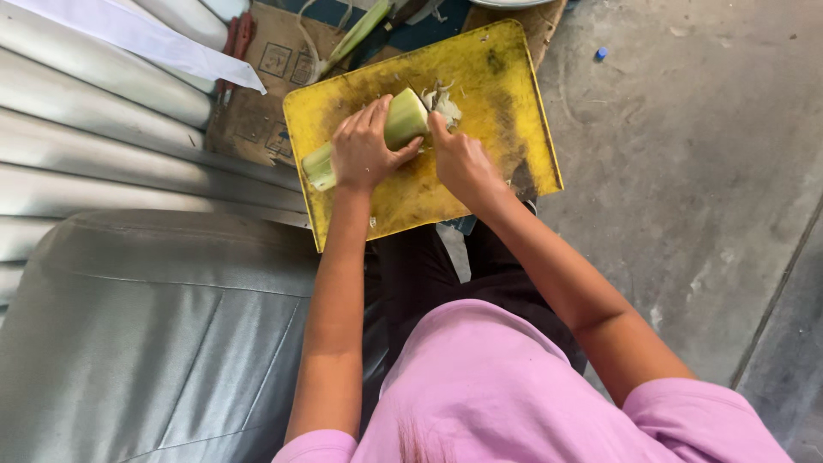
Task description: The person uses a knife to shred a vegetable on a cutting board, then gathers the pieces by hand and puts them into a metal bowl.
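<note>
Pale green stalk piece (386, 135) lies on the yellow cutting board (506, 129), long axis diagonal w/ cut end pointing up-right, other end down-left. Left hand (364, 147) wraps it mid-length, fingers clamped over top. Right hand (461, 159) sits at the cut end by the shreds (446, 105), fingers curled together; can't tell what's in them.

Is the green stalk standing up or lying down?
Lying down. The stalk rests lengthwise on the yellow board, left hand gripping it, right hand at its cut end.
</note>
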